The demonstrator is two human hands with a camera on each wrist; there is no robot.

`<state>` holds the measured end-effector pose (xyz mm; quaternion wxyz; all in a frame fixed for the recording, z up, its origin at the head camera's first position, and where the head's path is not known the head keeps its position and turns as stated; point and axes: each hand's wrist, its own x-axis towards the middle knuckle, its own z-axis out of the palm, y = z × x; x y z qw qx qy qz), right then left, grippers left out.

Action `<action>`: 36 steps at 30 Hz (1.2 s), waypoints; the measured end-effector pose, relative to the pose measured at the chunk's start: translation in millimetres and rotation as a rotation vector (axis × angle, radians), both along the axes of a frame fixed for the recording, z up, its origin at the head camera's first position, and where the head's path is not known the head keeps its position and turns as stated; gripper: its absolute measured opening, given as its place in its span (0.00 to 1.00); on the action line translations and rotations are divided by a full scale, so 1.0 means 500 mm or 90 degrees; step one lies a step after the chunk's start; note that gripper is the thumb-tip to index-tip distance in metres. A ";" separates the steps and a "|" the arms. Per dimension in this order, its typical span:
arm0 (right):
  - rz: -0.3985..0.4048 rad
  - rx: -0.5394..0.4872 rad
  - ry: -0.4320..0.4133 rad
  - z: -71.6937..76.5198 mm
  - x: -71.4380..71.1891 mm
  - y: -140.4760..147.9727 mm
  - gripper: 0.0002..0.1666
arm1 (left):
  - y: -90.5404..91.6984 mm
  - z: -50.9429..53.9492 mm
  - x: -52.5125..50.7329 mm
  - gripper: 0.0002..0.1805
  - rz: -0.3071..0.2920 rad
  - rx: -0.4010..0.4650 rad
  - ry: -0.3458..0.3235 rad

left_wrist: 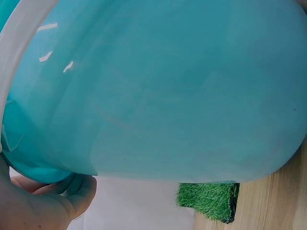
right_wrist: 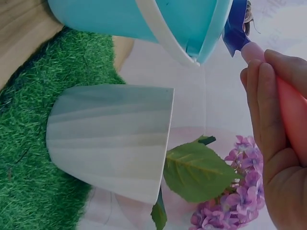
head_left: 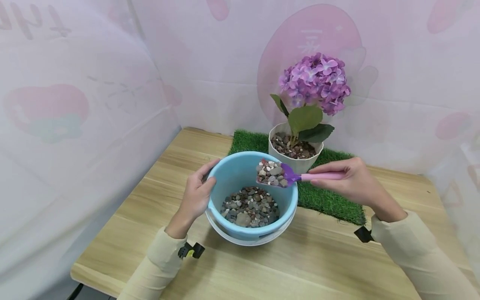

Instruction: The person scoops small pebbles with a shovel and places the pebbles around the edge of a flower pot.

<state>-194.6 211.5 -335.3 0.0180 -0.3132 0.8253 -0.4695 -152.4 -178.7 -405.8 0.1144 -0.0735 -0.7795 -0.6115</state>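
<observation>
Blue plastic curves into my left hand, its fingers gripping the left rim of the bucket, with pebbles lying in the bottom. My right hand, the nearer to the shovel, grips its handle; the long axis runs sideways, and the stone-laden purple blade points left from my fingers to above the bucket's right side. Beyond the bucket, to its right, a white pot of purple flowers stands on green turf.

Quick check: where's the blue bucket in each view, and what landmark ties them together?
Head: blue bucket just below centre.
Left wrist: blue bucket fills most of the picture.
Right wrist: blue bucket at the top, cut off by the edge.
Shared landmark: green artificial grass mat.
</observation>
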 end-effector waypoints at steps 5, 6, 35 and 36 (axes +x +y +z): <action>-0.016 0.020 0.009 -0.004 0.007 0.022 0.14 | 0.000 0.000 -0.001 0.28 -0.002 0.004 -0.001; -0.018 0.022 0.010 -0.004 0.009 0.026 0.14 | -0.001 0.000 -0.001 0.28 -0.002 0.003 0.000; -0.172 0.051 0.039 -0.001 0.002 0.136 0.14 | -0.004 -0.006 -0.002 0.27 -0.007 0.004 0.016; -0.180 0.055 0.038 0.000 0.000 0.136 0.14 | -0.004 -0.006 -0.002 0.27 -0.008 0.004 0.016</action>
